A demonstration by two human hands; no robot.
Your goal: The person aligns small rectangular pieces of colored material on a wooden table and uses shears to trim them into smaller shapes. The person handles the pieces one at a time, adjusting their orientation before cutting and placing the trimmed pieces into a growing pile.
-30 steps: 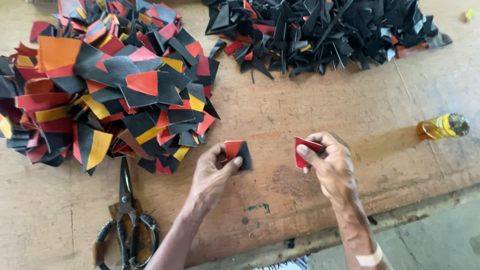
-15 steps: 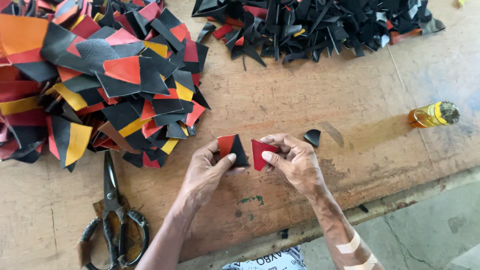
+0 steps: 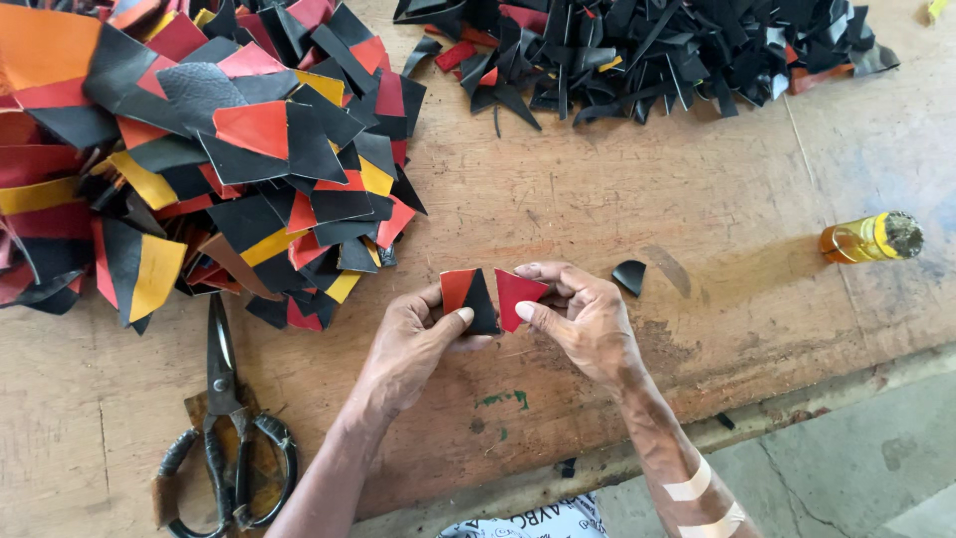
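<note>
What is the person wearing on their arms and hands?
Nothing on the hands: the left hand and the right hand are bare, with no gloves, rings or watch showing. Both forearms are bare too, no sleeves. The right forearm has two pale strips of tape stuck across it, like plasters.

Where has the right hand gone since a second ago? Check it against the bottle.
Yes. The right hand drew away from the yellow bottle, toward the left hand, until their two pieces nearly meet.
</note>
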